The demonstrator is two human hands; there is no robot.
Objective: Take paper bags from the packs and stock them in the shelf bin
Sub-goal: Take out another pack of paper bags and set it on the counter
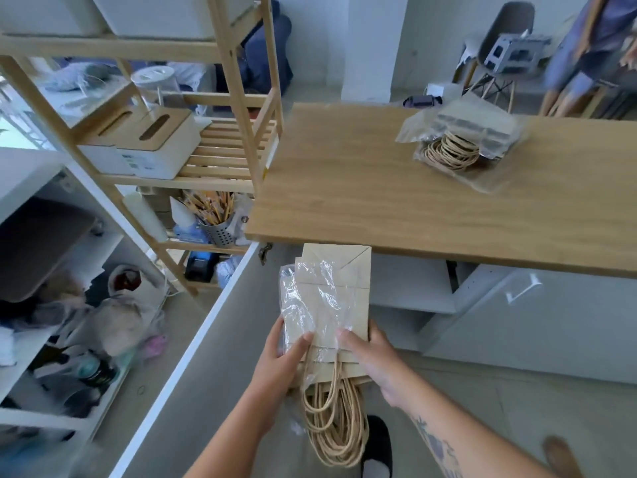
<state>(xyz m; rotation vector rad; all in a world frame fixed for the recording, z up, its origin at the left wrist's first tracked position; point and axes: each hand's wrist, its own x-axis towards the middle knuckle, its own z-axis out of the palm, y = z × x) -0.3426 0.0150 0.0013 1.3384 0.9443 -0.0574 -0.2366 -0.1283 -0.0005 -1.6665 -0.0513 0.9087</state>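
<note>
I hold a stack of flat brown paper bags (341, 291) low in front of me, below the table's near edge. Their twisted rope handles (334, 426) hang down toward the floor. Clear plastic wrap (303, 301) still covers the stack's left and middle part. My left hand (282, 363) grips the stack and wrap from the left. From the right, my right hand (372, 360) grips it with the thumb on top. A second pack of paper bags (465, 143) in clear plastic lies on the wooden table (344, 188), far right.
A wooden shelf rack (238, 108) stands left of the table, with white tissue boxes (151, 146) and a pencil cup (217, 219). White shelving (44, 357) with clutter is at the far left. An open white cabinet door (193, 339) runs beside my left arm. Another person (593, 46) stands at far right.
</note>
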